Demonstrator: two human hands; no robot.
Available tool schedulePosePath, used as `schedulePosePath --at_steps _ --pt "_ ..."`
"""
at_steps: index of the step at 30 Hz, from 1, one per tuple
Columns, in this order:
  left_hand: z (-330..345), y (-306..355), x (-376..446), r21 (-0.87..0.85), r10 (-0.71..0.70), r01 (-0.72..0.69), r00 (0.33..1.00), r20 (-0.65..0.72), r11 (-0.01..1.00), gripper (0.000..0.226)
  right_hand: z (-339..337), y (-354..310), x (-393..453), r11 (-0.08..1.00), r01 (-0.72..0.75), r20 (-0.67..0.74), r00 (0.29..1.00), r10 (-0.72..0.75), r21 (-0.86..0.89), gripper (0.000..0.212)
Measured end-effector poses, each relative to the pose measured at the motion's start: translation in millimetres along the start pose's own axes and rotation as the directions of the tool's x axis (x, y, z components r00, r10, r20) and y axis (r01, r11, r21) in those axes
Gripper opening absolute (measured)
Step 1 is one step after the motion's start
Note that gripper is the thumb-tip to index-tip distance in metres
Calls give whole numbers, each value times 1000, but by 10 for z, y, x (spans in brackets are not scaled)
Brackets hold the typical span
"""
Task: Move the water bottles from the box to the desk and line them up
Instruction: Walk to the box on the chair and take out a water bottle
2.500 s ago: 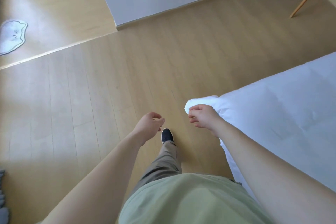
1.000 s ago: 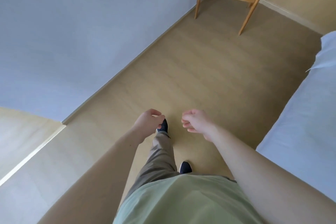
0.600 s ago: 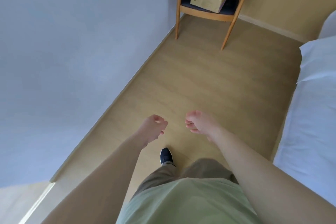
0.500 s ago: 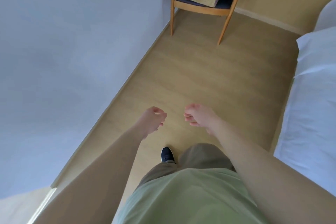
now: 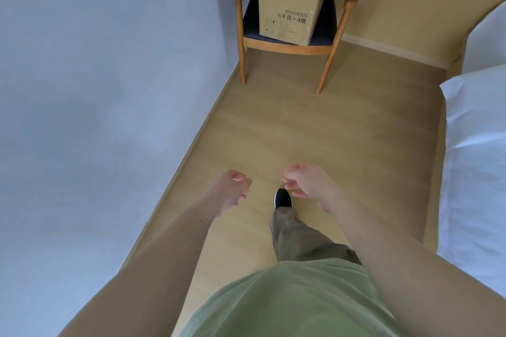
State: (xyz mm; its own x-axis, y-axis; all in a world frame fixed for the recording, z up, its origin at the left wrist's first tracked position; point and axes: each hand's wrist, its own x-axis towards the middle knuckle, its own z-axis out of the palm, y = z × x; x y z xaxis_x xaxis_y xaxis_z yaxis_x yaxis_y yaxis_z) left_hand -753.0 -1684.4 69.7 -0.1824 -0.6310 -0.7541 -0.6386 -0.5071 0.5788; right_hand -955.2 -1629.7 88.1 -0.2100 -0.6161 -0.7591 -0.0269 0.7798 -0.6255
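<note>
Water bottles are staying hidden inside the tan open-topped cardboard box [image 5: 290, 8], which is sitting on a wooden armchair with a dark seat [image 5: 330, 46] well ahead of both hands. The left hand [image 5: 232, 190] and right hand [image 5: 306, 182] are hanging loosely curled, holding nothing. Risk, probably: the box sliding off the seat when reached into. Pale wood flooring [image 5: 315, 128] is running between a grey wall [image 5: 95, 76] and a white bed [image 5: 476, 161].
</note>
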Motion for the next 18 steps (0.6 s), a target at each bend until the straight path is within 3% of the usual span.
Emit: schedulePosePath --at_steps 10,18 --pt "-222 1614 1134 17 -1 1 1000 6 1000 33 -710 -1332 1317 999 15 38 999 -13 -48 23" --pt "-543 2361 1612 29 15 -15 1000 9 999 30 -849 -2027 1811 999 -2 57 998 4 -32 24"
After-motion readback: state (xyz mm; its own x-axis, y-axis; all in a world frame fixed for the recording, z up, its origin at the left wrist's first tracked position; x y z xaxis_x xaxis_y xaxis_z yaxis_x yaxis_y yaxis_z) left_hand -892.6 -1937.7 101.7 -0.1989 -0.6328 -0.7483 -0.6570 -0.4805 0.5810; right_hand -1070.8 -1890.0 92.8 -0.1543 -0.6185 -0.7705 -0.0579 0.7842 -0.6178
